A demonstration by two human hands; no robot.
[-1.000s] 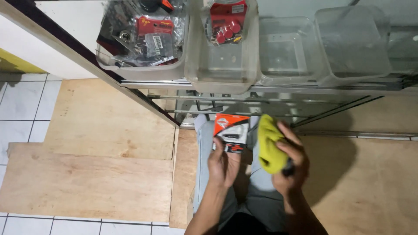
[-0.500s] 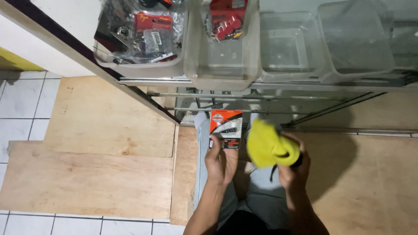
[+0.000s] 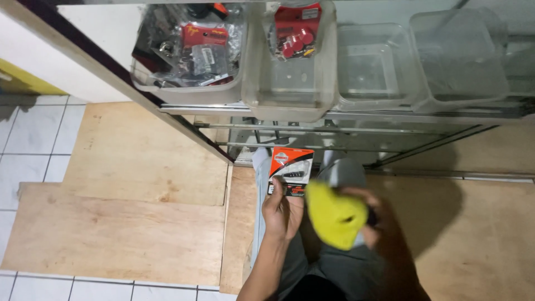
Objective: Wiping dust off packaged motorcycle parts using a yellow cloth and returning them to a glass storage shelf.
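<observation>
Orange-and-black blister pack (image 3: 290,170) as landmark: held upright over the lap, below the front edge of the glass shelf (image 3: 356,116), printed face toward the camera

Left hand (image 3: 281,212) just beneath the pack, fingers curled and closed around its lower edge, thumb side toward the pack's left corner

Yellow cloth (image 3: 333,218) just right of and slightly below the pack, bunched and blurred, close to the pack's lower right corner; touching or not, cannot tell

Right hand (image 3: 372,223) to the right of the pack, behind the cloth, closed on the bunched fabric; fingers mostly hidden by the cloth and blurred, so exact grip unclear

Grey trousers (image 3: 334,267) directly under the pack and both hands

Above the pack, on the shelf, a row of clear plastic bins: straight above, a bin (image 3: 292,67) holding a red packet (image 3: 297,30) against its far wall; up and to the left, a bin (image 3: 192,53) crowded with bagged parts in black, red and silver; up and to the right, two clear bins (image 3: 379,67) (image 3: 460,56) with nothing visible inside

Left of the pack, plywood sheets (image 3: 134,212) laid flat over white floor tiles (image 3: 33,139); more plywood (image 3: 490,234) to the right of the pack, partly in shadow

Far up and left of the pack, a white panel with a dark edge (image 3: 67,61) slanting across the corner
</observation>
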